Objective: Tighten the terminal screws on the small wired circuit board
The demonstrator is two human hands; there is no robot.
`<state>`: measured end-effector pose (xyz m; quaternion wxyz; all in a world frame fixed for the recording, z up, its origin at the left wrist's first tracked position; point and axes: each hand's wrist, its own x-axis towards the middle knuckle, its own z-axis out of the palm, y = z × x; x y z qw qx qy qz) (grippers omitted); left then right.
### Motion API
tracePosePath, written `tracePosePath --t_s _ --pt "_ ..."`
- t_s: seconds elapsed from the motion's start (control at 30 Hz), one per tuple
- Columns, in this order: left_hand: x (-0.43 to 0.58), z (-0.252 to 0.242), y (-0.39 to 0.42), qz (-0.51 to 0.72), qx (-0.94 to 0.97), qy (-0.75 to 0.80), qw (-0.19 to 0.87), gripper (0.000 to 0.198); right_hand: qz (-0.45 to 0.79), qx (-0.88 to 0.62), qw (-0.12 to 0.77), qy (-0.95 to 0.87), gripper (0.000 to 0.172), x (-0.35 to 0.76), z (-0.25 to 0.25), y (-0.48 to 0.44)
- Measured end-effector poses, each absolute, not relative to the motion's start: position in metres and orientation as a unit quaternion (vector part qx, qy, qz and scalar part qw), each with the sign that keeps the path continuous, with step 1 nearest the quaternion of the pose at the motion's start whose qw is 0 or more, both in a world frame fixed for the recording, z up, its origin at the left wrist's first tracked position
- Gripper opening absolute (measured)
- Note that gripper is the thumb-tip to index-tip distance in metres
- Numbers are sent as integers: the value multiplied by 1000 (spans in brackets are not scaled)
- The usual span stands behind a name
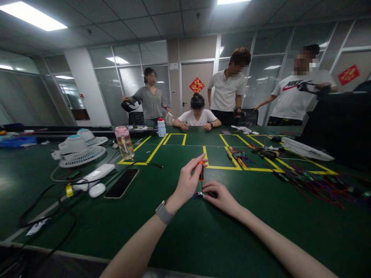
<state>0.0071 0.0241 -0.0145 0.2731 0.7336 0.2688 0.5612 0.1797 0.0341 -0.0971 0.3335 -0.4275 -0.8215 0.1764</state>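
My left hand (188, 179), with a grey-banded watch on its wrist, is closed around the orange and black handle of a screwdriver (201, 174). The screwdriver stands upright, its thin shaft pointing down at a small circuit board with wires (198, 194) on the green table (174, 231). From the right, my right hand (222, 197) reaches in low over the table, thumb and fingers closed on the near right edge of that board. The fingers partly cover the board, so the exact spot under the screwdriver's tip is hard to make out.
To the left lie a phone (121, 183), a white earbud case (97, 190), a power strip (97, 175), black cables, a bottle (124, 143) and white fans (82, 150). Wired boards (240, 156) and a larger wire heap (315, 183) lie right. Several people are across the table.
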Motion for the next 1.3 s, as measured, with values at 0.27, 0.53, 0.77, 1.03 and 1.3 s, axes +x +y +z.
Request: tracePosePath --t_s 0.27,0.53,0.77,1.03,1.3 --pt "7 -16 24 575 733 297 210 32 173 -427 333 -823 12 180 -98 35" --pt "7 -15 23 580 728 310 192 25 172 -431 329 -823 11 180 -96 34" --pt "7 -14 22 579 726 327 172 21 175 -431 330 -821 12 180 -95 33" --pt "7 -15 26 574 737 293 205 33 181 -426 327 -824 13 180 -94 33" --pt "6 -17 24 551 758 328 124 37 181 -431 326 -822 14 180 -94 33"
